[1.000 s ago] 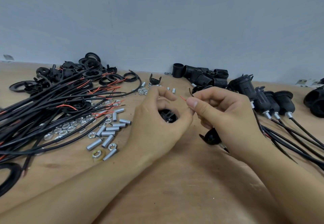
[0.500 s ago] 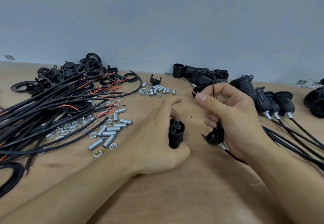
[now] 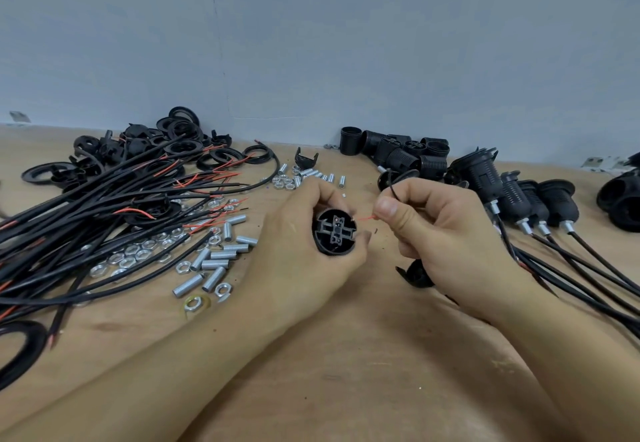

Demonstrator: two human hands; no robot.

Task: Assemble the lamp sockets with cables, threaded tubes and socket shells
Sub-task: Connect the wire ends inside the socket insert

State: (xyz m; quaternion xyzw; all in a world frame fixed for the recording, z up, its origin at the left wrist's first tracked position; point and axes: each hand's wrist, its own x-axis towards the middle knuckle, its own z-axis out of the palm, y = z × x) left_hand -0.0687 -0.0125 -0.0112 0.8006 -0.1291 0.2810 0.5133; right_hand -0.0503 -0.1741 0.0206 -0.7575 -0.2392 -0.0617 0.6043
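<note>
While left hand (image 3: 304,251) grips socket (image 3: 334,232), right hand (image 3: 436,233) pinches wire (image 3: 363,218).

A bare wooden table (image 3: 346,372) fills the lower half of the frame. Behind it, a plain grey-blue wall (image 3: 311,43) takes up the upper half. Small metal brackets (image 3: 20,116) are seen where the two meet, at far left and far right.

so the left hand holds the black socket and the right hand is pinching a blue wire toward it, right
Not quite: the wire is red, not blue, as the head view shows. The left hand does hold the black socket, and the right hand pinches the wire toward it.
</note>
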